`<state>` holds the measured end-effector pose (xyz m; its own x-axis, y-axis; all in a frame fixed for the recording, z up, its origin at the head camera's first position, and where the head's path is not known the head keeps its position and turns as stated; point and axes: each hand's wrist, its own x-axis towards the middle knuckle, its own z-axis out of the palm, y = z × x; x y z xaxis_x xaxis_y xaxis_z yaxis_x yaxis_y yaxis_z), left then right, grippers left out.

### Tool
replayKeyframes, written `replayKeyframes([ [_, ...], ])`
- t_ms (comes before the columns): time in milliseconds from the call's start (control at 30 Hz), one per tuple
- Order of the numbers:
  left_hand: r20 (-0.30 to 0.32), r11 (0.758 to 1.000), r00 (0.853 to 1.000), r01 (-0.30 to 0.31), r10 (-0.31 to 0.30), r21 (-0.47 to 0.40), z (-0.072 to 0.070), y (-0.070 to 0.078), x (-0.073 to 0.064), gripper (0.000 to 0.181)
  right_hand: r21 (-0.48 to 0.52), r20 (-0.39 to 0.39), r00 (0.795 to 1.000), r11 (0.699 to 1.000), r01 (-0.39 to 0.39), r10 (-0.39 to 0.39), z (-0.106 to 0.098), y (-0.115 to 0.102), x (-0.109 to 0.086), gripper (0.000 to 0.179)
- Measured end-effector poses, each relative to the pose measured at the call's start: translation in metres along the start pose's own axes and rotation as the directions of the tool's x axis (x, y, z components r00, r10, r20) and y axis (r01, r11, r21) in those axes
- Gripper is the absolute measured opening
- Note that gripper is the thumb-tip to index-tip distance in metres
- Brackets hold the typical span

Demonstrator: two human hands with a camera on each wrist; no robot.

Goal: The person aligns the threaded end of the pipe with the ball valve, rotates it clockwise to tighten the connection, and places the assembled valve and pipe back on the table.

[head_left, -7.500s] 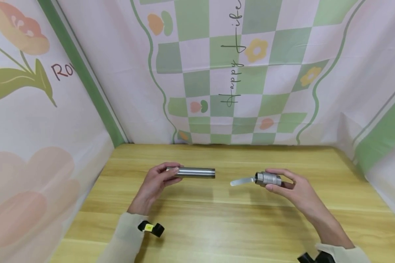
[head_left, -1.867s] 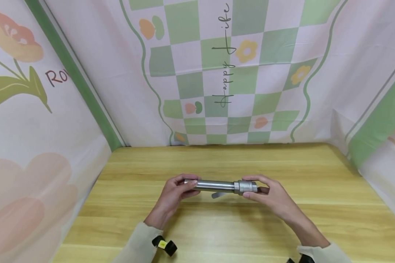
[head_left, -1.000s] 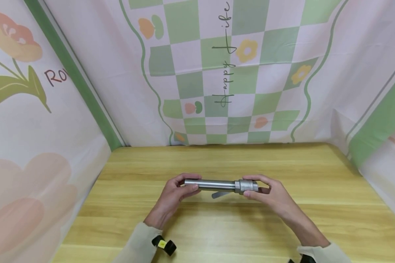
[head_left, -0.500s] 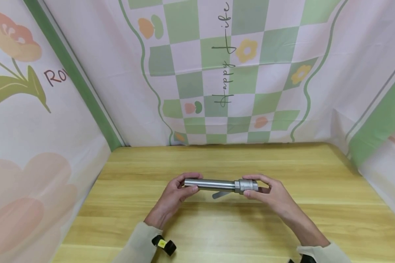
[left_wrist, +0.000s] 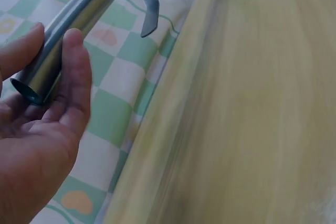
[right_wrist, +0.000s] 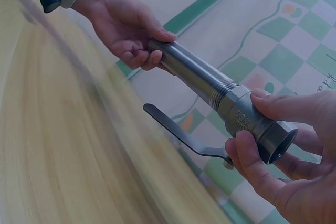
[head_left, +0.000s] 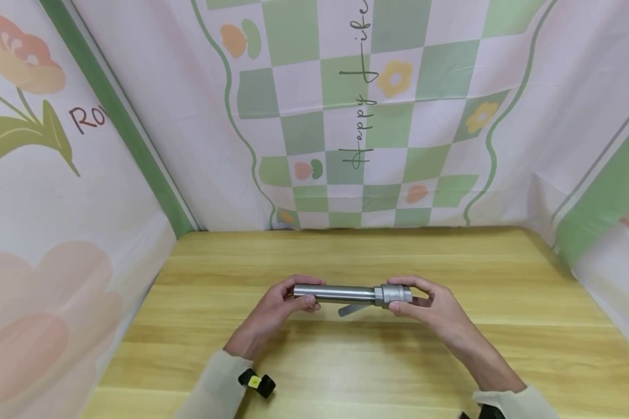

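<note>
A shiny steel pipe (head_left: 340, 294) lies level above the table, its threaded right end in the mouth of a ball valve (head_left: 393, 294). Some threads still show beside the valve's hex end in the right wrist view. My left hand (head_left: 275, 308) holds the pipe's plain end between thumb and fingers; that open end faces the left wrist camera (left_wrist: 34, 88). Around the valve body, the thumb and fingers of my right hand (head_left: 440, 308) keep a grip. The valve's flat lever handle (right_wrist: 176, 132) points back along the pipe, below it and apart from it.
Under both hands stretches a wood-grain table (head_left: 372, 372). A printed cloth (head_left: 377, 128) with green checks hangs behind its far edge, and more cloth hangs at both sides. Each wrist carries a black camera strap.
Pipe and valve were apart at first, one in each hand, and have since come together end to end. Lately the left thumb and fingers have shifted slightly around the pipe; the right hand barely moves.
</note>
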<state>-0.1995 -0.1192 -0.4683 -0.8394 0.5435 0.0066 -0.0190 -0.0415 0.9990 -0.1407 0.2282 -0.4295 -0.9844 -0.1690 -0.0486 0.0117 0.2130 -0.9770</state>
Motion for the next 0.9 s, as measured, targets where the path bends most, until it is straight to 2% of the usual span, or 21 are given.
replayKeyframes([
  [167,0.009,0.999,1.0,0.005,-0.005,-0.043,-0.0008,0.0008,0.001,0.039,0.0,-0.001,1.0,1.0,0.007,-0.007,0.0006,-0.0002,-0.0006,0.055],
  [300,0.021,0.996,1.0,-0.016,0.018,-0.082,-0.0014,0.0018,0.001,0.043,0.0,0.003,1.0,1.0,0.003,-0.003,0.0007,-0.0009,-0.0008,0.055],
  [567,0.056,0.997,0.996,-0.064,0.067,-0.043,-0.0028,0.0062,-0.0027,0.039,0.0,0.011,1.0,1.0,0.009,-0.009,0.0004,-0.0009,-0.0004,0.052],
  [900,0.086,0.996,0.993,-0.085,0.085,0.002,-0.0043,0.009,-0.0037,0.037,-0.009,0.02,1.0,1.0,0.014,-0.014,-0.0013,0.0001,-0.0008,0.051],
])
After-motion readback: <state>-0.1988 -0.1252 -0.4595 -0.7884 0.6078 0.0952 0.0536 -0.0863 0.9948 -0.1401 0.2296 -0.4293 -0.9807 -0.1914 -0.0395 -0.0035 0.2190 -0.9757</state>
